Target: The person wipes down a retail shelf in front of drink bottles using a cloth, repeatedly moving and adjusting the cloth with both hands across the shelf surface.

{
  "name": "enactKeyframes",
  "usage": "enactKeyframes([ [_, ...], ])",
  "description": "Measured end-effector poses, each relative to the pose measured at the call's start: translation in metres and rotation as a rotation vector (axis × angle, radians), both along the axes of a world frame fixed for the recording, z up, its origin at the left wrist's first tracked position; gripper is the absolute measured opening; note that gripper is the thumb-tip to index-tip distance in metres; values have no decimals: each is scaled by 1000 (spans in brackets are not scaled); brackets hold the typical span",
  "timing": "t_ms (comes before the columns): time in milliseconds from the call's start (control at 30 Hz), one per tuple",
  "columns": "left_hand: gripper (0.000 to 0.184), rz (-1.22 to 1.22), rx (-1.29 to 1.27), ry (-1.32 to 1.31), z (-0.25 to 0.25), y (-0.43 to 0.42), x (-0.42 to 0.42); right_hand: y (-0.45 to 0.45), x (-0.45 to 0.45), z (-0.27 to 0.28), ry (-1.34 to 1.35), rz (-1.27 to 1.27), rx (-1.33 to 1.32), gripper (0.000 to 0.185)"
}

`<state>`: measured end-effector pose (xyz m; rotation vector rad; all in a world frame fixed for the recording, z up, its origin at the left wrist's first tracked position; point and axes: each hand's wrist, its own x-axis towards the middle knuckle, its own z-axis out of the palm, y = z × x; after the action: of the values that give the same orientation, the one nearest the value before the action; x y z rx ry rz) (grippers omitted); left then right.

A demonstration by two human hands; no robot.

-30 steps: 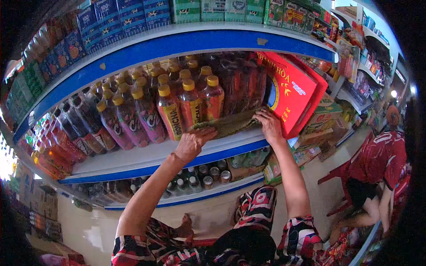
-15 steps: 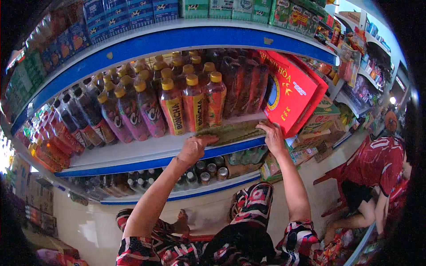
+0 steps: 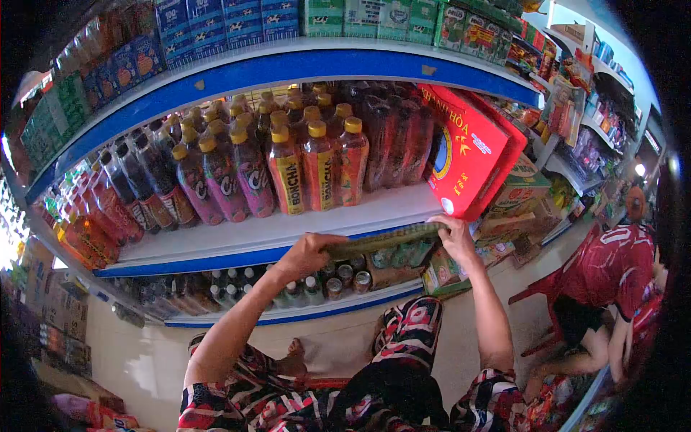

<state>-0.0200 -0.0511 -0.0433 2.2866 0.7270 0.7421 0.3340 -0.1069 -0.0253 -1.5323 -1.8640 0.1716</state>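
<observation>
An olive-green cloth [image 3: 385, 242], seen almost edge-on, stretches between my hands in front of the shelf's blue edge. My left hand [image 3: 311, 255] is closed on its left end. At the other end, my right hand [image 3: 456, 239] pinches the cloth just below a red box [image 3: 471, 155] with yellow lettering. Behind the cloth lies the white shelf [image 3: 389, 204]. Yellow-capped Boncha bottles [image 3: 286, 176] stand upright on it, beside purple-labelled bottles [image 3: 223, 189].
Blue milk cartons [image 3: 205, 29] and green cartons [image 3: 363, 18] line the upper shelf. Cans [image 3: 335, 286] and bottles sit on the lower shelf. Cardboard boxes [image 3: 515, 198] stand to the right. A person [image 3: 612, 266] in a maroon shirt bends at far right.
The cloth has come off the shelf surface toward me and now hangs between my hands before the edge. Both hands have moved down and slightly back; my view has shifted a little.
</observation>
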Motion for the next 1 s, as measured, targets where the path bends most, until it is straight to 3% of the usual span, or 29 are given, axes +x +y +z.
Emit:
enactKeyframes([
  [67,48,59,-217,-97,18,0,-7,3,9,4,117,45,4,30],
  [167,41,208,-153,-430,6,19,-8,19,13,7,273,104,62,32],
  [200,38,291,-262,-381,14,19,-10,29,16,1,309,162,131,34],
  [300,39,545,-149,-225,3,36,-9,45,-7,11,402,-91,58,35],
  [400,38,670,9,-111,-1,32,-16,42,-21,9,162,-16,261,33],
  [500,39,763,514,84,-3,21,-24,32,-25,3,-96,129,279,37],
  [600,45,566,427,22,21,2,-15,25,-34,-7,-275,161,170,47],
  [700,51,341,474,105,10,-3,0,38,-30,-33,-344,134,135,53],
  [800,54,295,478,320,-4,2,5,43,-26,-38,-280,126,106,55],
  [933,58,279,528,375,-19,9,-1,45,-30,-40,-206,66,190,42],
  [1000,51,271,530,344,-22,12,-5,48,-31,-38,-171,54,215,36],
])
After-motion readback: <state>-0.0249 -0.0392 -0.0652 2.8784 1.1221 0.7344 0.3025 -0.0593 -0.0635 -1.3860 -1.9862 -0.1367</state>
